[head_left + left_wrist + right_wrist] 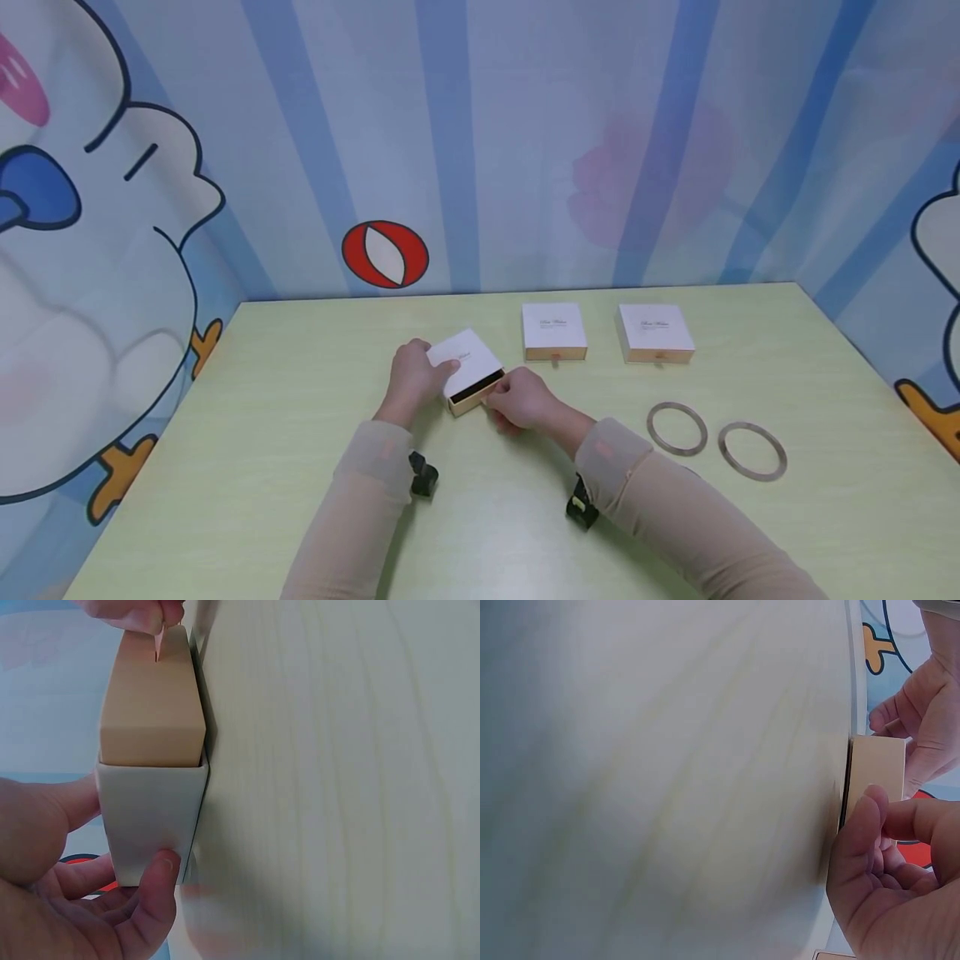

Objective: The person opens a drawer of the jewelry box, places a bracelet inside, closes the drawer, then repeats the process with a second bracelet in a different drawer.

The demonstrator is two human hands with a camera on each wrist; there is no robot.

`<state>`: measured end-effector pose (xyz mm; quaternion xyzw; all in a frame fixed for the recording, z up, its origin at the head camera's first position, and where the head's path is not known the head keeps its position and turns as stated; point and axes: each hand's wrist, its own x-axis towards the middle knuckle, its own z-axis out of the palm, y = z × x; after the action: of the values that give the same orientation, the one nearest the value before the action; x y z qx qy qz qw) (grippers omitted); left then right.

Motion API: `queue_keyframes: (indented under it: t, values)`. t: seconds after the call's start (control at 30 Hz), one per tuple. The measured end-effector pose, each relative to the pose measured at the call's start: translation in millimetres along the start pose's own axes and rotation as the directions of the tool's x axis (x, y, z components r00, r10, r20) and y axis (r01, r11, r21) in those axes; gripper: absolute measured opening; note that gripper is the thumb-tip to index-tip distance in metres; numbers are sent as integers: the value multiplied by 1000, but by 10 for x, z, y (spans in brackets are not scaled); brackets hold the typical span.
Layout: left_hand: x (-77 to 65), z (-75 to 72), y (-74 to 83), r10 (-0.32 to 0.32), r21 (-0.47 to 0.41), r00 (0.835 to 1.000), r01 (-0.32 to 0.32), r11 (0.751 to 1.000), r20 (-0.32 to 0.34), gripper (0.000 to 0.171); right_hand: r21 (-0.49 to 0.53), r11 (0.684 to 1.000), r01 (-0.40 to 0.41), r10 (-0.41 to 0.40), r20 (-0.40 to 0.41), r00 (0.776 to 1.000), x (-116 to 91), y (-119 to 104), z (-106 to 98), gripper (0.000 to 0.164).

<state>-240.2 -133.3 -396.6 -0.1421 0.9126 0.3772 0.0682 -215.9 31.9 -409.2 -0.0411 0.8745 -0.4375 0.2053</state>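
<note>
A small white drawer box [472, 348] with fine print on its lid stands at an angle on the table. My left hand [412, 379] grips its outer sleeve [154, 817], thumb on top in the head view. The tan drawer [154, 697] sticks partway out of the sleeve, and a dark strip of its inside shows. At the drawer's front, my right hand [525, 400] pinches a small ribbon tab [160, 645] between thumb and forefinger. In the right wrist view, the fingers [862, 832] cover part of the tan front.
Two similar boxes stand farther back, one box [555, 327] just right of the hands and another box [655, 329] beyond it. Near my right forearm lie two thin greyish rings, a left ring [686, 452] and a right ring [761, 477]. A printed backdrop [517, 150] rises behind the table [300, 358].
</note>
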Motion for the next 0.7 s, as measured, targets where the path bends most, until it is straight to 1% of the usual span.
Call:
queue_keyframes:
  t: [0.7]
  values:
    - [20,4,-8,-8,-1,1000,8,1000,7,62,0,1000,7,-7,-15,1000,-23,24,14,32]
